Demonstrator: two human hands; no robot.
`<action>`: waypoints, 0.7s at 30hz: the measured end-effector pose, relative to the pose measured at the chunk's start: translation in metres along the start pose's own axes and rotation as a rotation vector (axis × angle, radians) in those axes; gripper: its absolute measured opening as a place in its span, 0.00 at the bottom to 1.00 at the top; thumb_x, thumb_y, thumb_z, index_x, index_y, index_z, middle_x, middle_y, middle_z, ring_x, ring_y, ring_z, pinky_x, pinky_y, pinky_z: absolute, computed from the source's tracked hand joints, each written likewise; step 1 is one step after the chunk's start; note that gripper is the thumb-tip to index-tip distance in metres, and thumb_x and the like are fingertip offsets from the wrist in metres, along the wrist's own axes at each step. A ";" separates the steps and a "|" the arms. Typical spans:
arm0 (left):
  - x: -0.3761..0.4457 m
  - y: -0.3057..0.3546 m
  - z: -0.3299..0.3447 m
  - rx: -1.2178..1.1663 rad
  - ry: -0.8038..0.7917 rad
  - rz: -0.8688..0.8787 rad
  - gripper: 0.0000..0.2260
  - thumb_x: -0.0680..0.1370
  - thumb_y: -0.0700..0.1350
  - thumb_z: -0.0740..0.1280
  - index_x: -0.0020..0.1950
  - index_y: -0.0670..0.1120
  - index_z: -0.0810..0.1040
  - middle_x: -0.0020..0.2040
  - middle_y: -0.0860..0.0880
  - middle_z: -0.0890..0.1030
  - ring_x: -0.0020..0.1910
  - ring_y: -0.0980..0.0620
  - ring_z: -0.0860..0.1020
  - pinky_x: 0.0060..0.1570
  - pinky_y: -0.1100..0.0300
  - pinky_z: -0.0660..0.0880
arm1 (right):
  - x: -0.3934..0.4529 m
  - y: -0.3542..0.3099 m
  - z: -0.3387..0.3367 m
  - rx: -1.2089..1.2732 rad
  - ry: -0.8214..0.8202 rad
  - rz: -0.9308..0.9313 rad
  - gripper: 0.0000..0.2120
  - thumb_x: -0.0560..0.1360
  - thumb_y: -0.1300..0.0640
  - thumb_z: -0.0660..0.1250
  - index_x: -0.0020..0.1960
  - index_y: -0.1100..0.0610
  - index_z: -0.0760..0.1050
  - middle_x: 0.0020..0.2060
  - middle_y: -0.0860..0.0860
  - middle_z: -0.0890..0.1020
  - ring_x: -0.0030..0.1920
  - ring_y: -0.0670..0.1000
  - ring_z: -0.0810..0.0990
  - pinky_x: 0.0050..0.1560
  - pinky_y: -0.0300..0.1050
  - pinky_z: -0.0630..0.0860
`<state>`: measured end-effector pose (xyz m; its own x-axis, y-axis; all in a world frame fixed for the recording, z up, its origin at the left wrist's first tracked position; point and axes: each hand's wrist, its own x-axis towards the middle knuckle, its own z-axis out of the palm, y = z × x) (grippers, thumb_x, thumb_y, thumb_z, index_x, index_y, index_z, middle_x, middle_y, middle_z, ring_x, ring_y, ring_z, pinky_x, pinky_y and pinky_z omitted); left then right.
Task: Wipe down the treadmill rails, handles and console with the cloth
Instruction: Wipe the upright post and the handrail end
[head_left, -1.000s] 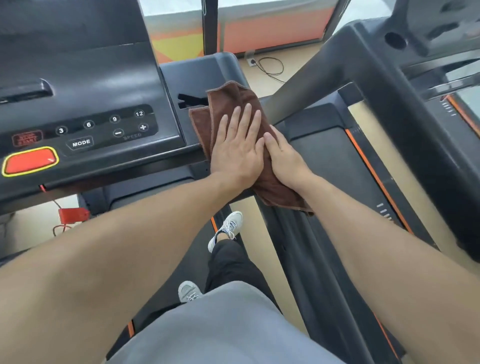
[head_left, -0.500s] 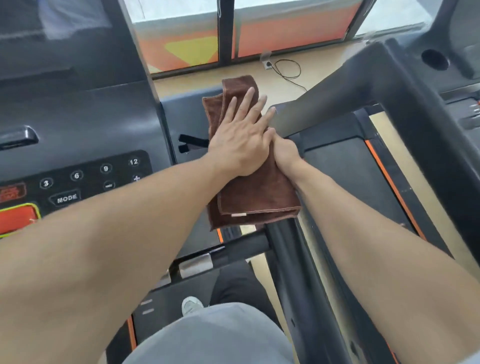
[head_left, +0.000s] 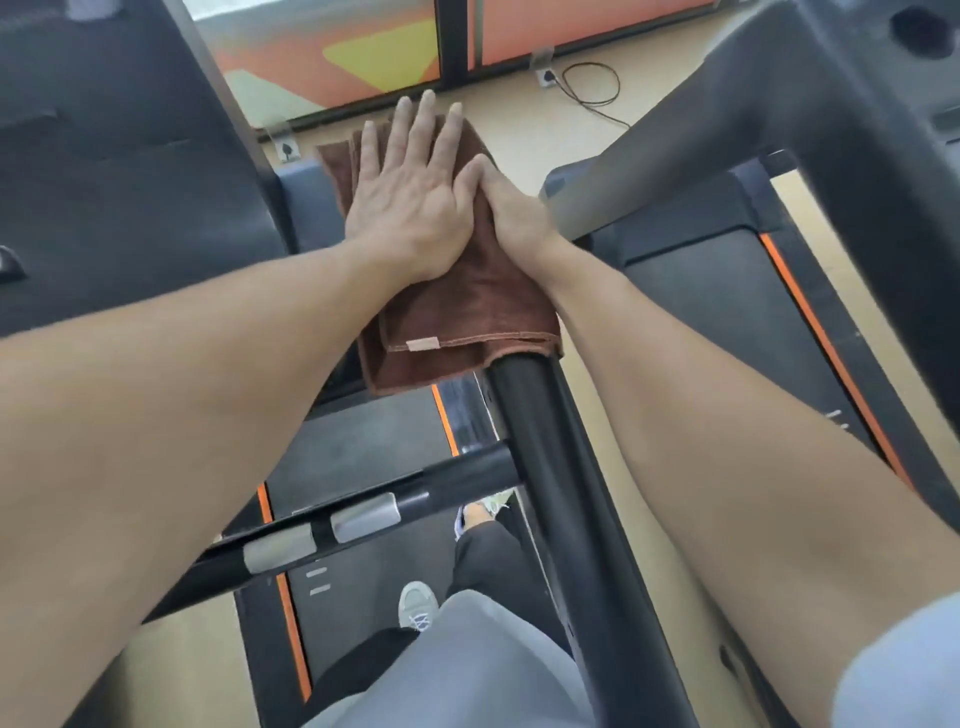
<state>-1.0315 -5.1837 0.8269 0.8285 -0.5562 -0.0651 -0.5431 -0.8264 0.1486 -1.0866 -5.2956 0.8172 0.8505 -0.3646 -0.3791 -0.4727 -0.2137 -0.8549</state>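
Both hands press a folded brown cloth (head_left: 467, 312) draped over the top of the black rail (head_left: 561, 493), beside the console (head_left: 130, 182). Left hand (head_left: 410, 202) lies flat on it, fingers straight and spread. Right hand (head_left: 511, 208) sits against the cloth's right edge, its fingers hidden, so its grip cannot be told.

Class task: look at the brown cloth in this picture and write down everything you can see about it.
The brown cloth looks like soft terry or microfibre, folded into layers, with stitched hems and a small pale tag at its near edge. It lies draped over the top of the black treadmill rail, its near end hanging slightly over. The left hand presses flat on it with straight fingers; the right hand rests against its right side.
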 end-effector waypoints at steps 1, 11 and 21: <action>-0.016 0.004 0.003 -0.008 -0.007 0.006 0.29 0.85 0.59 0.40 0.84 0.49 0.43 0.84 0.49 0.41 0.82 0.50 0.38 0.80 0.45 0.37 | -0.016 0.006 0.000 0.009 0.000 -0.008 0.23 0.87 0.46 0.54 0.78 0.54 0.68 0.78 0.51 0.69 0.78 0.48 0.65 0.77 0.40 0.56; -0.202 0.074 0.045 -0.354 -0.111 0.062 0.29 0.86 0.58 0.45 0.83 0.48 0.39 0.83 0.49 0.36 0.81 0.51 0.36 0.78 0.52 0.36 | -0.202 0.097 -0.014 -0.089 0.068 0.031 0.24 0.86 0.45 0.57 0.80 0.51 0.65 0.75 0.49 0.71 0.75 0.47 0.68 0.74 0.37 0.60; -0.336 0.117 0.067 -0.599 -0.168 0.086 0.29 0.87 0.55 0.50 0.84 0.48 0.42 0.84 0.52 0.39 0.82 0.53 0.43 0.80 0.54 0.44 | -0.332 0.150 -0.026 -0.165 0.025 0.049 0.24 0.85 0.44 0.58 0.80 0.45 0.62 0.63 0.40 0.73 0.66 0.44 0.72 0.52 0.22 0.66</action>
<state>-1.3827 -5.0992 0.7997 0.7261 -0.6649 -0.1753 -0.3957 -0.6126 0.6843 -1.4459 -5.2304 0.8235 0.8206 -0.4001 -0.4081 -0.5466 -0.3404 -0.7651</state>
